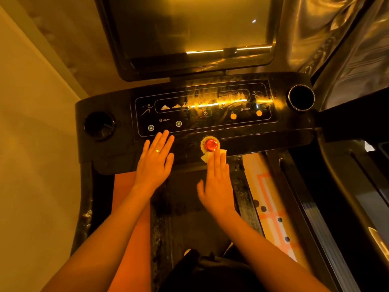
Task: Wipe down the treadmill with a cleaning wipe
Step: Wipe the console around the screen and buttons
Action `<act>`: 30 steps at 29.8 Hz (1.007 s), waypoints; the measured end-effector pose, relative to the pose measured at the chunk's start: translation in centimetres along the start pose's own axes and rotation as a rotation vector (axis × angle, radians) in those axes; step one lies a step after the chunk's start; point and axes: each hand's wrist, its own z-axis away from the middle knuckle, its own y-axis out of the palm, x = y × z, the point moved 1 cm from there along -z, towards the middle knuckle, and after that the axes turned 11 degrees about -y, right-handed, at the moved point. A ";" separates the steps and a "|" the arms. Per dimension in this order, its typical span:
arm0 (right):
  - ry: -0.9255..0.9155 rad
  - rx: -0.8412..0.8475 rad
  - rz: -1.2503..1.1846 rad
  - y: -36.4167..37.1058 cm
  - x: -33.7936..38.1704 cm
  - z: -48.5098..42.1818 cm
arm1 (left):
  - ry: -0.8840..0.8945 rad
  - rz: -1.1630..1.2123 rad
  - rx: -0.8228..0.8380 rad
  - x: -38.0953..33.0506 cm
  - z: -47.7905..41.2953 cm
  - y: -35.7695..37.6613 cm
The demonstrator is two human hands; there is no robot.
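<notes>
The black treadmill console [117, 106] spans the middle of the view, with a glossy control panel [210, 121] and a dark screen [189, 28] above it. A red emergency button [211, 144] sits at the console's front edge. My right hand [217, 184] lies flat with straight fingers, pressing a small white cleaning wipe [205, 157] against the console just below that button. My left hand [154, 163], wearing a ring, rests flat and open on the console's front edge to the left, below the incline buttons.
Round cup holders sit at the console's left [99, 125] and right [301, 98] ends. The treadmill belt [189, 207] runs below my arms, with a patterned white side strip [271, 205] to its right. A pale wall [31, 123] is close on the left; shiny fabric [336, 39] hangs at the upper right.
</notes>
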 end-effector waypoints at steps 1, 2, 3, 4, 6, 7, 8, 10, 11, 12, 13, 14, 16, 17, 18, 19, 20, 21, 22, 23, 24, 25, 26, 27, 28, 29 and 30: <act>-0.022 0.010 -0.002 0.3 0.4 0.4 | 0.003 -0.017 -0.002 0.2 0.0 0.1; -0.052 0.019 -0.002 0.6 0.9 0.6 | 0.005 -0.031 -0.006 0.2 0.0 0.1; -0.086 0.027 0.002 0.9 1.3 0.7 | 0.004 -0.044 -0.013 0.1 0.0 0.2; -0.121 0.036 0.007 1.1 1.7 0.6 | 0.002 -0.058 -0.018 0.0 0.0 0.2; -0.182 0.052 0.008 1.3 2.5 0.0 | 0.007 -0.087 -0.021 -0.1 0.1 0.2; -0.208 0.055 0.005 1.2 2.8 -0.5 | 0.010 -0.096 -0.018 -0.1 0.1 0.2; -0.230 0.053 0.007 1.0 3.0 -1.1 | 0.013 -0.102 -0.012 -0.1 0.1 0.1; -0.262 0.037 0.044 0.4 3.1 -2.6 | 0.015 -0.108 -0.006 -0.1 0.2 0.0; -0.265 0.025 0.068 0.2 3.1 -3.3 | 0.018 -0.108 -0.006 -0.1 0.2 -0.1; -0.257 0.013 0.083 -0.1 3.0 -3.8 | 0.021 -0.108 -0.003 -0.1 0.2 -0.1; -0.244 0.004 0.090 -0.3 2.9 -4.1 | 0.024 -0.107 0.000 -0.1 0.2 -0.1; -0.234 0.002 0.091 -0.3 2.9 -4.3 | 0.025 -0.109 0.001 0.0 0.2 -0.1; -0.225 0.010 0.089 -0.2 3.2 -4.3 | 0.024 -0.110 -0.001 0.1 0.3 -0.1; -0.232 0.018 0.087 -0.1 3.5 -4.3 | 0.024 -0.105 0.002 0.1 0.3 -0.1; -0.248 0.027 0.091 -0.1 3.6 -4.5 | 0.026 -0.099 0.009 0.1 0.2 -0.1; -0.273 0.040 0.101 -0.1 3.5 -4.7 | 0.030 -0.089 0.020 0.1 0.2 -0.2; -0.302 0.056 0.112 -0.2 3.3 -4.9 | 0.032 -0.071 0.038 0.2 0.2 -0.4; -0.327 0.073 0.114 -0.4 3.0 -4.9 | 0.034 -0.049 0.062 0.2 0.3 -0.6; -0.348 0.090 0.105 -0.7 2.6 -4.9 | 0.040 -0.023 0.087 0.1 0.4 -0.8; -0.369 0.103 0.083 -0.9 2.2 -4.9 | 0.053 0.005 0.103 -0.1 0.6 -1.1; -0.392 0.113 0.050 -1.3 1.8 -4.9 | 0.071 0.038 0.106 -0.4 1.0 -1.3; -0.417 0.121 0.007 -1.6 1.5 -5.0 | 0.093 0.072 0.095 -0.8 1.4 -1.4; -0.439 0.127 -0.042 -2.0 1.3 -5.0 | 0.117 0.094 0.070 -1.2 1.9 -1.4; -0.450 0.138 -0.096 -2.5 1.1 -5.2 | 0.142 0.098 0.037 -1.6 2.5 -1.3; -0.448 0.148 -0.152 -3.0 0.8 -5.3 | 0.166 0.087 0.005 -2.0 2.9 -1.1; -0.440 0.148 -0.196 -3.6 0.4 -5.5 | 0.184 0.074 -0.019 -2.5 3.2 -0.9; -0.433 0.134 -0.214 -4.1 -0.2 -5.8 | 0.194 0.067 -0.030 -3.0 3.4 -0.6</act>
